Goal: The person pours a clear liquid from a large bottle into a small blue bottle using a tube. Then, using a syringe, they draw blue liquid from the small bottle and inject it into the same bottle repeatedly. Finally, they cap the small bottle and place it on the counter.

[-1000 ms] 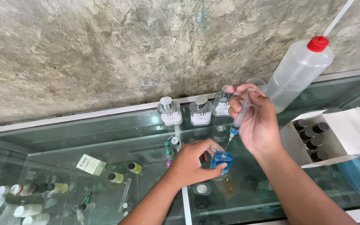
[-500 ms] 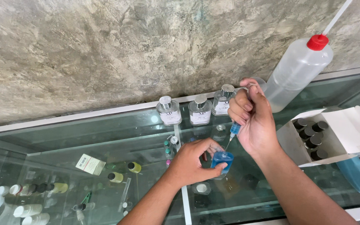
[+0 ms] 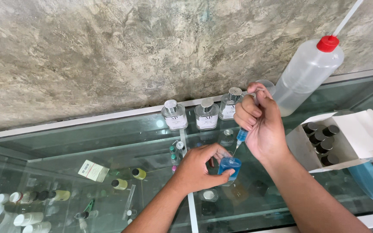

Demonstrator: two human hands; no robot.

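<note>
Pinching the small, likely fragile blue bottle [image 3: 230, 166] by its sides, the left hand [image 3: 197, 167] steadies it on the glass table [image 3: 109, 142] while the right hand [image 3: 262, 125], fist closed round a light syringe [image 3: 241, 136], needs gentle pressure.

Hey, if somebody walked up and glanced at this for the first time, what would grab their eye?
Most likely the small blue bottle at the centre of the glass counter, steadied by the left hand while the right hand points a syringe with blue liquid down into its neck. Next, the big translucent squeeze bottle with a red cap leaning against the wall at upper right, and the three clear square bottles lined up behind the hands.
</note>
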